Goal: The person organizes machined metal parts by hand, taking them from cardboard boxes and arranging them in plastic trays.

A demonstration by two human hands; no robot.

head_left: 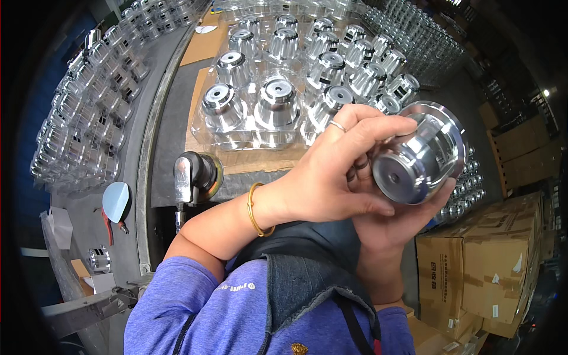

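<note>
A shiny, polished metal cup (pixel 408 171) is tilted between my hands, its small closed end toward me and its wide rim to the upper right. My left hand (pixel 340 160) reaches across with its thumb and fingers around the cup's side. From below, my right hand (pixel 393 228) supports it, fingers wrapped up along the lower edge and partly hidden behind the cup. Beyond my hands, similar metal cups (pixel 278 106) stand small end up in clear plastic trays (pixel 236 141). A round-pad sander (pixel 192 174) lies left of my left forearm.
Cardboard (pixel 260 163) lies under the trays. Stacks of metal cups (pixel 89 118) fill the left side, near a light-blue disc (pixel 115 202) and a red-handled tool (pixel 107 229). Cardboard boxes (pixel 479 260) stand at right; more stacked cups (pixel 414 41) are at the back right.
</note>
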